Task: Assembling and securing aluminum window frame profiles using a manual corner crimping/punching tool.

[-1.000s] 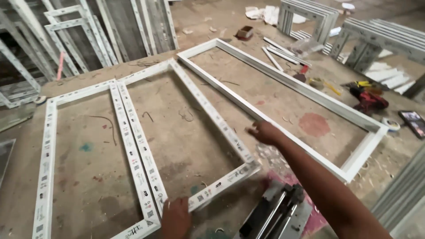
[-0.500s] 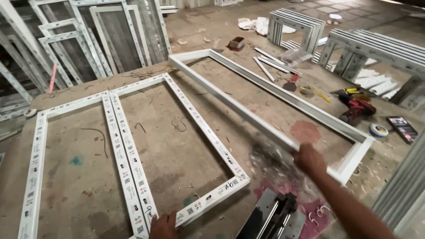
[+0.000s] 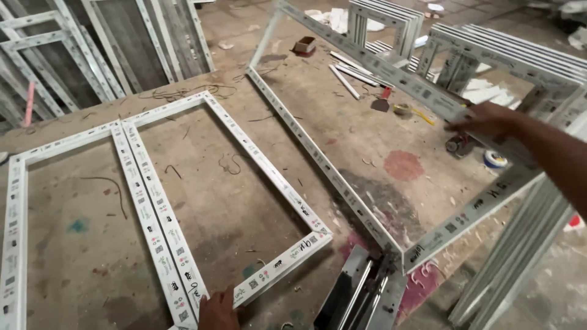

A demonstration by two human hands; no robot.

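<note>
The widest bare stretch of counter (image 3: 391,131) lies inside the raised frame (image 3: 342,177), between its near rail and the far rail tilted up in the right hand (image 3: 486,119); a hand could pass under that lifted rail. The flat frame (image 3: 257,165) on the left has two open bays, split by a double bar (image 3: 153,208) that blocks sideways sweeps. A narrow lane of bare counter runs between the two frames. The left hand (image 3: 217,311) presses the flat frame's near corner. A metal machine (image 3: 361,296) crowds the near edge. Tools (image 3: 403,110) and stacked frames (image 3: 391,18) clutter the far right.
</note>
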